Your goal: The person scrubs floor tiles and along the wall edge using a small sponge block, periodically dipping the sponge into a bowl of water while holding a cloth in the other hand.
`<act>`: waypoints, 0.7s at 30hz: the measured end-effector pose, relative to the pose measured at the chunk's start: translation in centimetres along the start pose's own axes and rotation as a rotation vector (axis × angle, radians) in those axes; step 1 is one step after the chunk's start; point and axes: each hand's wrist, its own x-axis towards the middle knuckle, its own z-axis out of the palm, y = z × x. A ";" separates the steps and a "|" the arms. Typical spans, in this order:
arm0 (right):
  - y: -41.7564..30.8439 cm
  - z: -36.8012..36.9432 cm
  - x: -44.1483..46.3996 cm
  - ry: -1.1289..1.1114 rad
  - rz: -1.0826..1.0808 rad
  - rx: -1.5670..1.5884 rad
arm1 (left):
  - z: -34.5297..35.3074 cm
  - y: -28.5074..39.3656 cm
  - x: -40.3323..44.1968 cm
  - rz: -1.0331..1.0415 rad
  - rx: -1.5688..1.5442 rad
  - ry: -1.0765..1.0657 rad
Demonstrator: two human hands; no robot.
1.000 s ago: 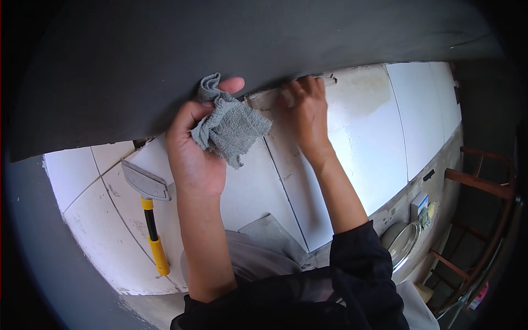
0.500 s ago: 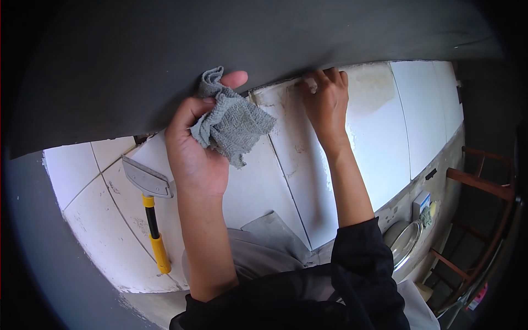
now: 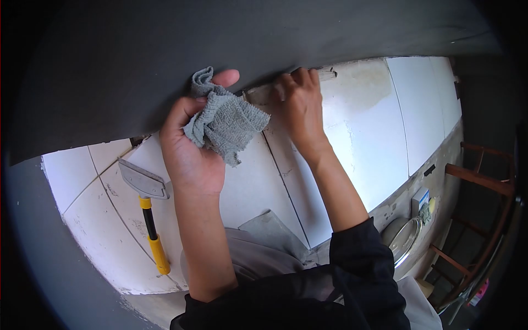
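No readable lettering
No text, label, brand, number or sign could be read anywhere in the view.

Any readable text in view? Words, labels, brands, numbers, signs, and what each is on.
No legible text anywhere.
Small blue-and-white box near the round metal-rimmed basin: any print too small to read.
Small bright pink item at far right: too small and blurred.
Scraper with yellow-and-black handle: no lettering readable.
Grey textured cloth: none visible.
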 end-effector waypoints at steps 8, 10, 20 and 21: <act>2.0 -0.9 0.5 0.012 0.140 -0.080 | 0.0 0.2 -0.1 0.002 -0.007 0.009; 0.4 0.2 0.1 0.024 0.001 -0.038 | 0.0 0.0 0.0 0.014 0.004 0.001; -0.1 0.1 0.1 0.067 0.037 -0.012 | -0.4 0.0 0.2 -0.002 0.005 -0.007; -0.7 0.4 -0.2 0.039 -0.011 0.021 | -0.3 0.0 0.2 -0.007 0.001 -0.004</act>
